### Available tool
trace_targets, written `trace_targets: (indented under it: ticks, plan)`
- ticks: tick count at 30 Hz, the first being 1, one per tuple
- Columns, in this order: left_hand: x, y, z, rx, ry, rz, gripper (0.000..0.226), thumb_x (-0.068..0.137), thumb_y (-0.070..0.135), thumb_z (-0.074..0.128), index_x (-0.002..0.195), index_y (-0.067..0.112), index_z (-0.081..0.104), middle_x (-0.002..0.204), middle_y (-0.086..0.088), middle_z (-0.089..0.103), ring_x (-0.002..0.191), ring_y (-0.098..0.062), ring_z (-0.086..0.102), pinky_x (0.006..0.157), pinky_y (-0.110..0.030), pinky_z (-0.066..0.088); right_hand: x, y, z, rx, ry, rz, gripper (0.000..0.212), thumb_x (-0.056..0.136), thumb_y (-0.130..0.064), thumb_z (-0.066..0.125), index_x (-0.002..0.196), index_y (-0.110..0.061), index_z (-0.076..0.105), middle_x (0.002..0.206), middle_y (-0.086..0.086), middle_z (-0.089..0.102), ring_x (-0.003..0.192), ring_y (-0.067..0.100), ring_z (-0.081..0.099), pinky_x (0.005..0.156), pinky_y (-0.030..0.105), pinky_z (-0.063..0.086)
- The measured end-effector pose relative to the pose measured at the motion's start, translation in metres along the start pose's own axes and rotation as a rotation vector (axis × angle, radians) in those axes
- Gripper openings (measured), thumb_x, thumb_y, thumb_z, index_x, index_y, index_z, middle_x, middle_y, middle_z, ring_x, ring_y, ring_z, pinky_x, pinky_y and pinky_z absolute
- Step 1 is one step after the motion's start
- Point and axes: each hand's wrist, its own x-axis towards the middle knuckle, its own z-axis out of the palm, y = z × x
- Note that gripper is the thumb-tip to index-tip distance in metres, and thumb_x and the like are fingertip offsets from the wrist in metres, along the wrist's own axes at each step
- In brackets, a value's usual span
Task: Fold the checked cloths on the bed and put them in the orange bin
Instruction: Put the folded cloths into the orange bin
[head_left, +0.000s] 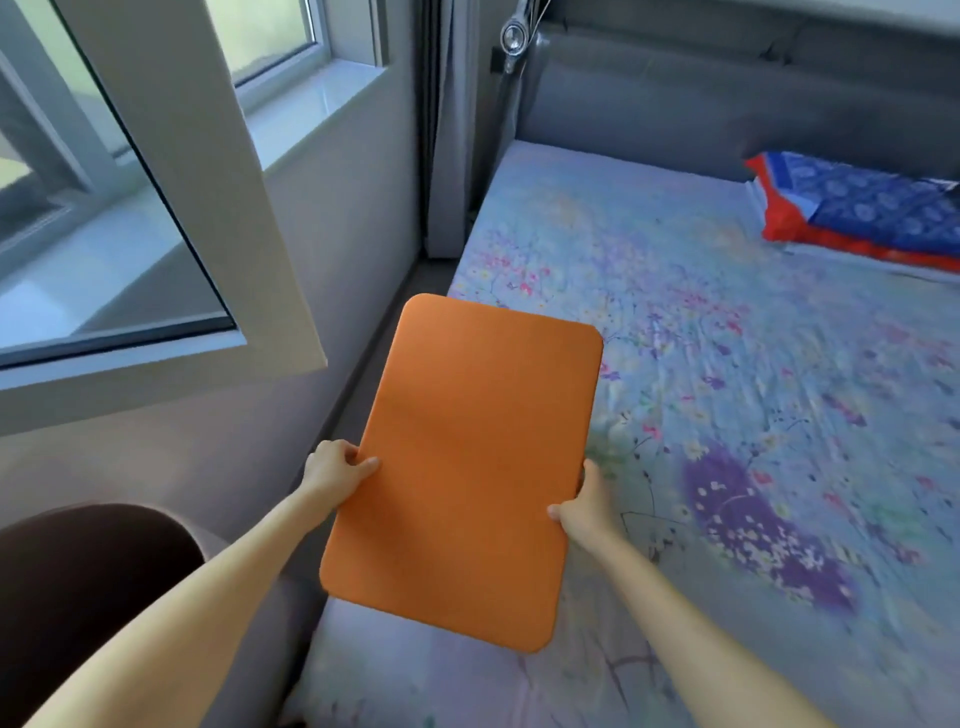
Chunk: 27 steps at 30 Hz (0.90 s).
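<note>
My fingers (363, 464) curl round the two long edges of a smooth, flat orange slab with rounded corners. I take it to be the orange bin (467, 467) shown by one face, though I cannot tell whether that face is its base or a lid. My left hand (340, 467) pinches the edge turned away from the bed (727, 338), thumb lying on the orange face. My right hand (584, 512) grips the edge on the bed's side, thumb on the face and the other fingers hidden behind.

I hold the bin in the air over the bed's near corner, above its pale blue flowered sheet. At the bed's far end, just before the grey padded headboard (675, 104), lies a blue and red patterned pillow (872, 213).

No checked cloths show anywhere on the bed, loose or folded, and the bin's inside is turned from me. I judge the task is either barely begun or nearly finished, but I cannot say which.
</note>
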Motion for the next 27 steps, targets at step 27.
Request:
trace_targets:
  ticks: [27]
  plan:
    - [0.063, 0.021, 0.016, 0.338, -0.009, 0.099, 0.038, 0.089, 0.039, 0.059, 0.11, 0.008, 0.059, 0.104, -0.008, 0.062, 0.095, -0.023, 0.059, 0.083, -0.036, 0.051, 0.089, -0.005, -0.005, 0.05, -0.068, 0.119, 0.068, 0.083, 0.004, 0.063, 0.141, -0.012, 0.03, 0.124, 0.008, 0.05, 0.105, 0.024, 0.052, 0.091, 0.042, 0.05]
